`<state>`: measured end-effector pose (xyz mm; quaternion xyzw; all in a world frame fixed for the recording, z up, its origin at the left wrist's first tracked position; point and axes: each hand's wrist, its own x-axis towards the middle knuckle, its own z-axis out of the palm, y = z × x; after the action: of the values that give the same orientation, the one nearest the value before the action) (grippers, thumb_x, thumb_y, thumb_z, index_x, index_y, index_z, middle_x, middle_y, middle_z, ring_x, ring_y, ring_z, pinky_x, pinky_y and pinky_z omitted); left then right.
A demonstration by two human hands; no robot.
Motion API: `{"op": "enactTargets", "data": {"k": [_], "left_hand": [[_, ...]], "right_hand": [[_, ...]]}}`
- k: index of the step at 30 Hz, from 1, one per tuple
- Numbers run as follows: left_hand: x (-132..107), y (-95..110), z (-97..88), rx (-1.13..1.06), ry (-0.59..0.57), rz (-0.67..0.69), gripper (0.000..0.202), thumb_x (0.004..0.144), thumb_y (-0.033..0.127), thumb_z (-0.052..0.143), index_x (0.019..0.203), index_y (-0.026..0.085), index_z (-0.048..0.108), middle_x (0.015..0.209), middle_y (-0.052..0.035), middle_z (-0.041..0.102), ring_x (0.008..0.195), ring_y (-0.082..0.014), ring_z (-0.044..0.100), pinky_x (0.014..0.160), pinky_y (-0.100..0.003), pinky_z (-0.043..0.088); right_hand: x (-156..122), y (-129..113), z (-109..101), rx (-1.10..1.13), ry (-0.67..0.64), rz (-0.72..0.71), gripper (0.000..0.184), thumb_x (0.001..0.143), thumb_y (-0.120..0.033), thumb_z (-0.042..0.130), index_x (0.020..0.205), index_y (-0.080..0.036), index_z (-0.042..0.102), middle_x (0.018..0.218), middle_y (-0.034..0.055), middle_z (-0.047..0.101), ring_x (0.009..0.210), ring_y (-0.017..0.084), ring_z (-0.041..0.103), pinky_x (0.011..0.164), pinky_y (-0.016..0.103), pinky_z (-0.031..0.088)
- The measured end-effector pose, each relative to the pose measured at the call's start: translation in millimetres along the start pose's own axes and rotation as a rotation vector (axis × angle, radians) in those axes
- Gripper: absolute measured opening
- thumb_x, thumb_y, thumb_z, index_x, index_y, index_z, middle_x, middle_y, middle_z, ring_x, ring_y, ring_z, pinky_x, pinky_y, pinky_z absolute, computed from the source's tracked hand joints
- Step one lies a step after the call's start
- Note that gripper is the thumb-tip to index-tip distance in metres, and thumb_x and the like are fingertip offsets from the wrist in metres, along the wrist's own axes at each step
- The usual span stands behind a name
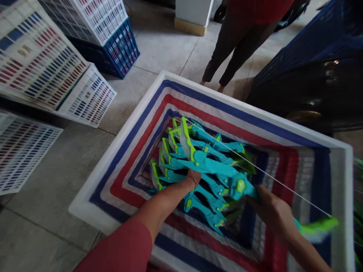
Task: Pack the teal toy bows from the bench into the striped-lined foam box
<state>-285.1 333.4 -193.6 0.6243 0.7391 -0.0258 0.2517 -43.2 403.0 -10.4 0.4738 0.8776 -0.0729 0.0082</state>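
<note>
Two hands: the right hand (270, 206) grips a turquoise-and-lime plastic toy bow (215, 166); the left hand's (195, 175) fingers are hidden beneath it, grip unclear. Probably light, stiff; best held mid-body, clear of the thin white string (263, 171). Below, similar bows (202, 208) fill part of a striped, white-rimmed bin (120, 140).

Workshop or storeroom, with stacked crates (42, 54).

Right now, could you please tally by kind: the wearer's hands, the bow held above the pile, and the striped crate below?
Hands: 2 (left hand, right hand)
Held bow: 1
Striped crate: 1
Total: 4
The piled bows overlap too much to count, so I left them out.
</note>
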Motion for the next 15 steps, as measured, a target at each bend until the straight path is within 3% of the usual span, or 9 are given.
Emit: {"op": "enactTargets", "data": {"k": [2, 7, 11, 15], "left_hand": [[1.2, 0.8, -1.1, 0.026, -0.028, -0.030, 0.059, 0.099, 0.007, 0.039, 0.156, 0.018, 0.046, 0.157, -0.0214, 0.047, 0.132, -0.0388, 0.058, 0.105, -0.064, 0.052], [1.4, 1.9, -5.8, 0.085, -0.046, -0.049, 0.069, 0.096, 0.000, 0.031, 0.162, 0.020, 0.032, 0.170, -0.0170, 0.018, 0.135, -0.0415, 0.055, 0.099, -0.062, 0.056], [0.8, -0.2, -7.8, 0.119, -0.056, -0.021, 0.068, 0.097, 0.001, 0.027, 0.162, 0.021, 0.033, 0.170, -0.0137, 0.014, 0.134, -0.0419, 0.056, 0.098, -0.063, 0.057], [1.4, -1.6, -8.6, 0.082, -0.095, -0.022, 0.069, 0.097, 0.000, 0.026, 0.163, 0.020, 0.030, 0.170, -0.0121, 0.012, 0.136, -0.0421, 0.053, 0.102, -0.066, 0.054]], "right_hand": [[35.6, -11.4, 32.2, -0.009, -0.112, -0.038, 0.038, 0.098, -0.061, 0.043, 0.081, -0.027, 0.049, 0.075, 0.0079, 0.065, 0.067, 0.026, 0.065, 0.053, 0.033, 0.034], [121.7, -34.1, 103.1, -0.191, -0.227, 0.009, 0.018, 0.098, -0.035, 0.058, 0.097, -0.017, 0.057, 0.098, 0.0130, 0.068, 0.085, 0.025, 0.065, 0.064, 0.031, 0.035], [163.3, -37.8, 139.1, -0.200, -0.258, -0.025, 0.018, 0.098, -0.027, 0.061, 0.109, -0.012, 0.059, 0.111, 0.0180, 0.063, 0.103, 0.028, 0.059, 0.078, 0.033, 0.042], [187.0, -38.2, 166.9, -0.209, -0.332, 0.034, 0.028, 0.098, -0.027, 0.063, 0.118, -0.008, 0.059, 0.121, 0.0224, 0.059, 0.113, 0.032, 0.052, 0.088, 0.037, 0.041]]}}
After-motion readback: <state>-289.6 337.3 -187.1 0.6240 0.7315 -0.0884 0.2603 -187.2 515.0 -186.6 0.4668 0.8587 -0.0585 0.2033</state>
